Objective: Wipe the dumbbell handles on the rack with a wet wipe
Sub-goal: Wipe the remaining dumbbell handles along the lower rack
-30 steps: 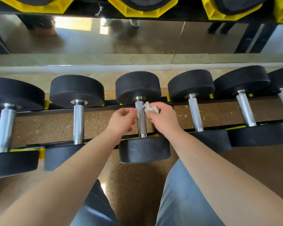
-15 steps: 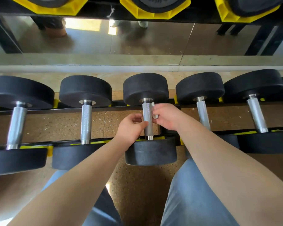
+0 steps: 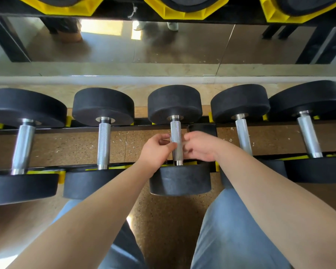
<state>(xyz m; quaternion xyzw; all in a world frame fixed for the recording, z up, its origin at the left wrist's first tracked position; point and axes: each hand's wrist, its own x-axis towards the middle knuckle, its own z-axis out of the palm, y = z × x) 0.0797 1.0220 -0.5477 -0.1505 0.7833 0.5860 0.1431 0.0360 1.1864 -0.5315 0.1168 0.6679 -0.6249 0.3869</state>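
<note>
Two hands meet at the handle (image 3: 176, 131) of the middle dumbbell (image 3: 179, 179) on the rack (image 3: 47, 130), as the head view shows. Its long axis runs straight away from me, from the near black head to the far one. My left hand (image 3: 157, 150) curls on it from the left, my right hand (image 3: 200, 146) from the right, both equally near. The wet wipe is hidden, I judge under the right fingers. One second ago it showed white near the far end; now both hands sit closer to the near head.
</note>
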